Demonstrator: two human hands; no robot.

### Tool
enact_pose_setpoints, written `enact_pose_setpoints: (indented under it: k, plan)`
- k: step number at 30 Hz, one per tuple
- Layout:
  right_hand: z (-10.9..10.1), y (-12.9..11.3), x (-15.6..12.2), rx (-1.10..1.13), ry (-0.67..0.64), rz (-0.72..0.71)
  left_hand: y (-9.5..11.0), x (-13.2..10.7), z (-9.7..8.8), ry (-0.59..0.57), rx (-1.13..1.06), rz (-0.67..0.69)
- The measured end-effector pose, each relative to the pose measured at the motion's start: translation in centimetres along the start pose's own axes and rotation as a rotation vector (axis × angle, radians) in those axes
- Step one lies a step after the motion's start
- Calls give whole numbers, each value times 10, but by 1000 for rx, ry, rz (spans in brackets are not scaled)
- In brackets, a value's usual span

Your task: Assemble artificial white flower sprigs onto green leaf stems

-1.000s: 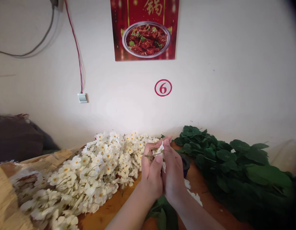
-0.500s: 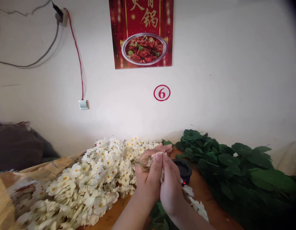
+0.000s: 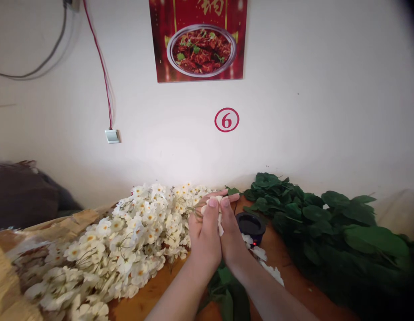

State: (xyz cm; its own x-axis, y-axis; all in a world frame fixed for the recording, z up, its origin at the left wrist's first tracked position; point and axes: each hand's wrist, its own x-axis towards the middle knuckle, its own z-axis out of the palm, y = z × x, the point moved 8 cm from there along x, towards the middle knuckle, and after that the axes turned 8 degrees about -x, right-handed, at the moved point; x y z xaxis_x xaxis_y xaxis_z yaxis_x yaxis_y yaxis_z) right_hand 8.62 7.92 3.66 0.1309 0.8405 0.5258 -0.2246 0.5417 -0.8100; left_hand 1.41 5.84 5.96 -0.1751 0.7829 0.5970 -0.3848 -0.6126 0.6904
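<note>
My left hand (image 3: 205, 232) and my right hand (image 3: 231, 229) are pressed together at the middle of the table, thumbs side by side. Between them they grip white artificial flowers (image 3: 221, 225); petals show between the palms and thin stems stick out at the left. How many flowers are inside is hidden. Close on the left lies a large heap of white flowers with yellow centres (image 3: 146, 232). Just right of my hands stands a small dark round pot (image 3: 250, 225) with a red light. Beneath my wrists lie green leaves (image 3: 229, 290).
A big pile of dark green leaves (image 3: 314, 223) covers the right side of the wooden table (image 3: 150, 296). Loose white flowers (image 3: 272, 271) lie right of my forearm. Brown wrapping paper (image 3: 9, 276) is at the left edge, and a white wall (image 3: 180, 142) stands behind.
My view has tilted down and closer, so the wall picture sits higher. My hands stay pressed together around the flowers, the right hand having shifted slightly against the left.
</note>
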Motion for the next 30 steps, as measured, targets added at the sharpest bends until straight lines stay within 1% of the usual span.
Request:
enact_pose_setpoints:
  k: [2, 3, 7, 11, 14, 17, 20, 22, 23, 26, 28, 30]
  plan:
    - [4, 2, -4, 36, -54, 49, 3, -1, 1, -15, 8, 24]
    - [4, 2, -7, 52, -55, 59, 3, -1, 2, -26, 6, 23]
    - [-5, -4, -12, 87, 28, 15, -2, -3, 10, -110, -32, -60]
    - [-5, -2, -9, 164, 36, 33, -4, 0, 16, -186, -25, -87]
    - [1, 2, -5, 265, 19, 77, -2, 6, 15, -250, -84, -116]
    - [10, 7, -4, 334, -44, 152, 2, 9, 14, -373, -191, -154]
    - [15, 13, -6, 320, -92, 242, 6, 11, 14, -442, -205, -123]
    - [14, 15, -7, 296, -91, 261, 6, 12, 13, -430, -140, -66]
    - [13, 15, -7, 284, -88, 256, 5, 13, 12, -403, -86, -27]
    - [12, 18, -7, 247, -80, 249, 2, 14, 5, -264, 98, 84]
    - [12, 21, -7, 228, -68, 262, -1, 14, -1, -192, 175, 113]
    - [13, 25, -8, 219, -51, 272, -5, 14, -5, -167, 207, 111]
